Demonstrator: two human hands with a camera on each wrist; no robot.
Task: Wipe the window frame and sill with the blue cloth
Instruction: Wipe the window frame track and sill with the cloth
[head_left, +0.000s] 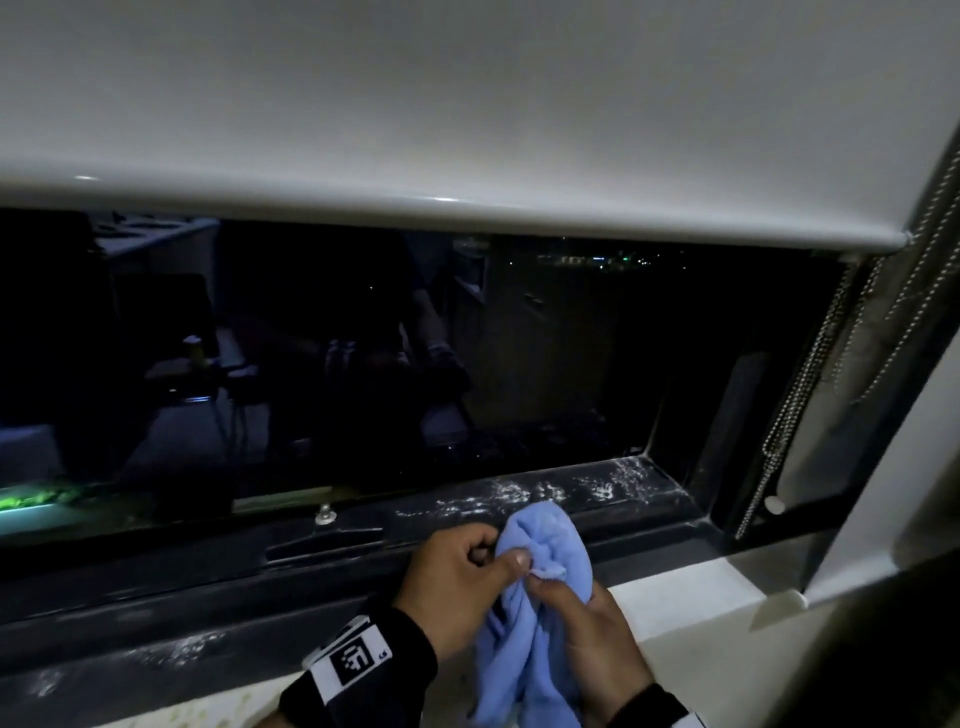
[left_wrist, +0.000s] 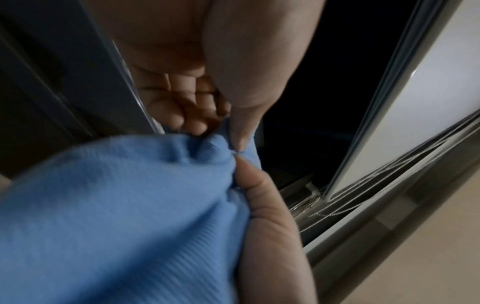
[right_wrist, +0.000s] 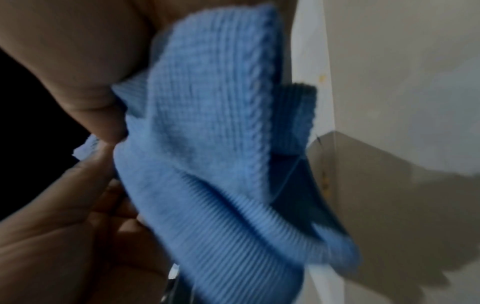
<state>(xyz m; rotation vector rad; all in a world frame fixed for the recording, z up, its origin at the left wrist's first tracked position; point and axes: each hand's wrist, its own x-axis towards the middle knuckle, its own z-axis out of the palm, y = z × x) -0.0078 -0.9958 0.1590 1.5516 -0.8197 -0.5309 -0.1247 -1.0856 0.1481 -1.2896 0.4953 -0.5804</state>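
Both hands work the soft, ribbed blue cloth (head_left: 540, 587), bunched and held off the surface. Left hand (head_left: 457, 582) pinches a fold between thumb and curled fingers; right hand (head_left: 597, 639) pinches the hem just below, thumb tips nearly touching. Looks like regripping, not wiping. Dark window frame ledge (head_left: 519, 499) just beyond the hands carries white smears and dust specks, with more along the frame to the left hand's side. Pale stone sill (head_left: 691, 597) beside the right hand shows no marks I can make out. Judged early: most wiping remains.

An indoor room at night: a dark window (head_left: 363, 338) under a white roller blind (head_left: 467, 104), bead chain (head_left: 810, 364) right.
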